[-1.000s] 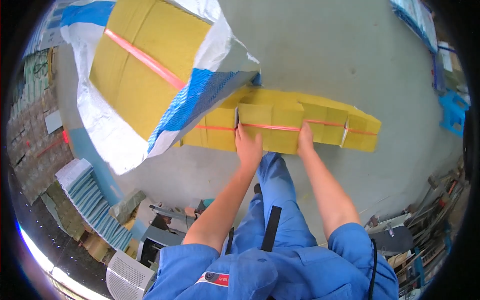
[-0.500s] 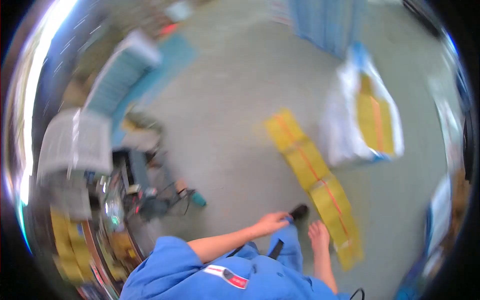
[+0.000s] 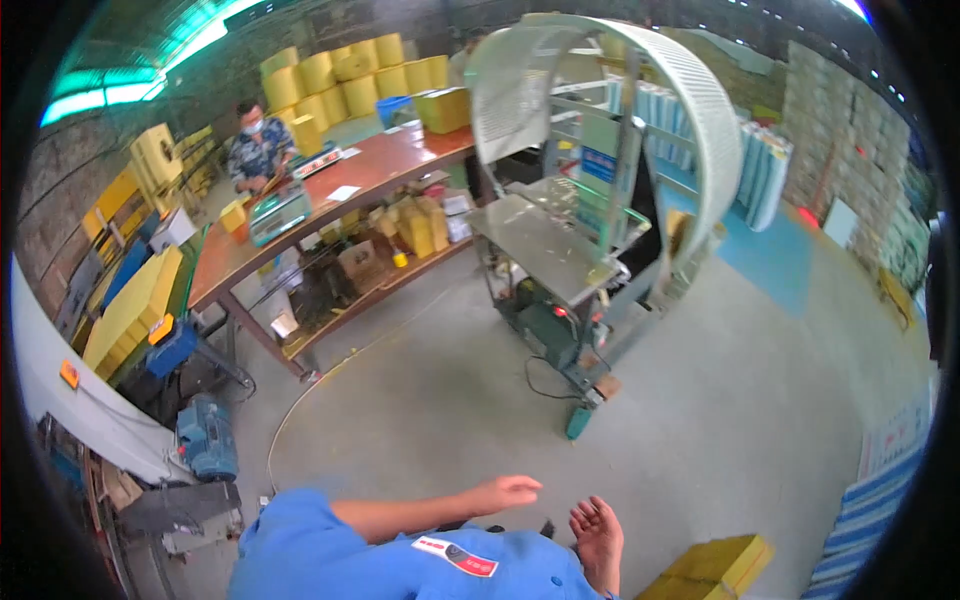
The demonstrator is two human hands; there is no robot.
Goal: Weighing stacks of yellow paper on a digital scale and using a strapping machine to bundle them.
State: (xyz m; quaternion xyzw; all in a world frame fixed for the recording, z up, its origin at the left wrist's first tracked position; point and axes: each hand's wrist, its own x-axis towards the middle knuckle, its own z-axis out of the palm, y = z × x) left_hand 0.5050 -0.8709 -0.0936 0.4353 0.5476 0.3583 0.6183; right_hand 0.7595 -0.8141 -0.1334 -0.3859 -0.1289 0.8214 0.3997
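Blue shirt (image 3: 380, 566); both hands empty: left hand (image 3: 503, 493) straight-fingered, right hand (image 3: 598, 540) fingers loosely curled. Yellow bundle (image 3: 708, 570) near, not touched, at the right hand's 4 o'clock, partly out of frame. It'd handle best with palms flat on opposite sides, kept level. Arched machine (image 3: 550, 250) at 12 o'clock: leave elbow clearance.
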